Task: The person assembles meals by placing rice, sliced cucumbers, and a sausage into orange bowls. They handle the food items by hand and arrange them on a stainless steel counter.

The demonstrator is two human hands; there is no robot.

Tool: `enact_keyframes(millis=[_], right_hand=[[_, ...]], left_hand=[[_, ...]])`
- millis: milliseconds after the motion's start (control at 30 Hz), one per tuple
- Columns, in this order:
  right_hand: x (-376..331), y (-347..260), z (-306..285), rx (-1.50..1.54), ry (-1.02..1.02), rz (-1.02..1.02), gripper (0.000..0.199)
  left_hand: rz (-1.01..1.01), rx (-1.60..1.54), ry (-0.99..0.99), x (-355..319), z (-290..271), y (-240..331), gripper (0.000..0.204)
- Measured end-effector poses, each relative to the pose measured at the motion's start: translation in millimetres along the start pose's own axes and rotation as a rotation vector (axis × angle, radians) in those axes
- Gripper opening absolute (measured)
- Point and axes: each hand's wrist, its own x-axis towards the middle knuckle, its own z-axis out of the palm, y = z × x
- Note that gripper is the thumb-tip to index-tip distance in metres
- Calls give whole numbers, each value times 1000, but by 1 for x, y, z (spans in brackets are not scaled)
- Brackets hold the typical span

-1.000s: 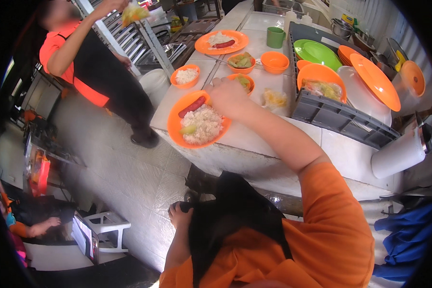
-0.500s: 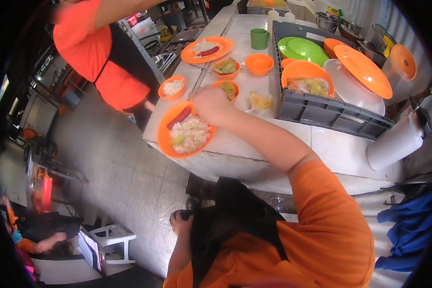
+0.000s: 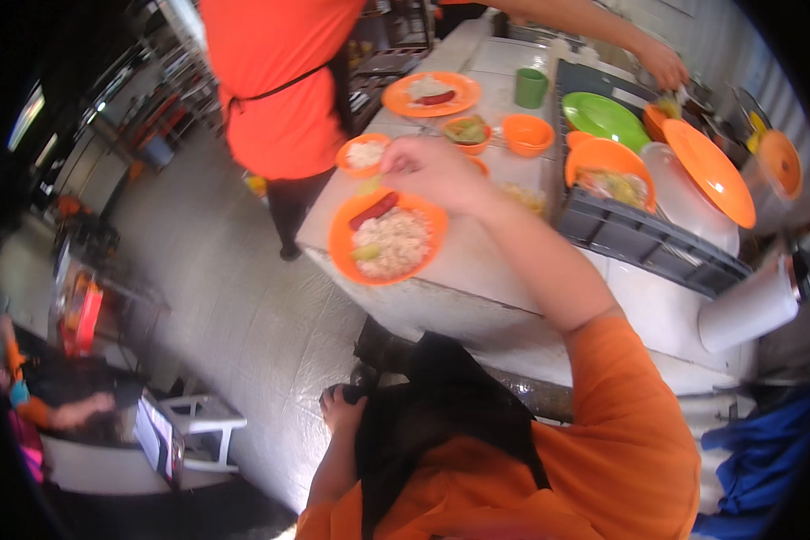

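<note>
Since half a second ago: co-worker in orange shirt and black apron [image 3: 283, 81] has come nearer along the counter's left side; right hand has shifted only slightly above the plate.

Head view, items:

1. Right hand [image 3: 432, 171] — extended over the pale tiled counter [image 3: 486, 261], fingers curled loosely; a small pale-green scrap [image 3: 369, 186] hangs just below the fingertips, apparently pinched, though the grip itself is blurred.
2. Round orange plastic plate of white rice [image 3: 387, 238] — on the counter near its left front edge, directly beneath the right hand; carries a reddish sausage and a green piece.
3. Left hand [image 3: 340, 409] — low by the person's dark apron, resting against it; whether it grips anything cannot be told.
4. Small orange bowl of rice [image 3: 364, 155] — just behind the plate.
5. Second orange plate with sausage [image 3: 430, 93] — farther back.
6. Green plastic cup [image 3: 531, 87] — beside an empty orange bowl [image 3: 526, 135].
7. Grey plastic crate [image 3: 648, 243] — right of the plate, holding a green plate [image 3: 603, 117] and orange lids.
8. Co-worker's hand [image 3: 661, 65] — reaching over the crate's far end.
</note>
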Motion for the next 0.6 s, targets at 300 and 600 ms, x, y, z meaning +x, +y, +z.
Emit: enact_keyframes(millis=[300, 600], right_hand=[[-34, -71, -18, 953, -397, 130, 16], [-111, -155, -23, 1104, -1120, -63, 21]], left_hand=[[-71, 33, -44, -1, -8, 3, 81], [-21, 33, -34, -2, -5, -5, 84]])
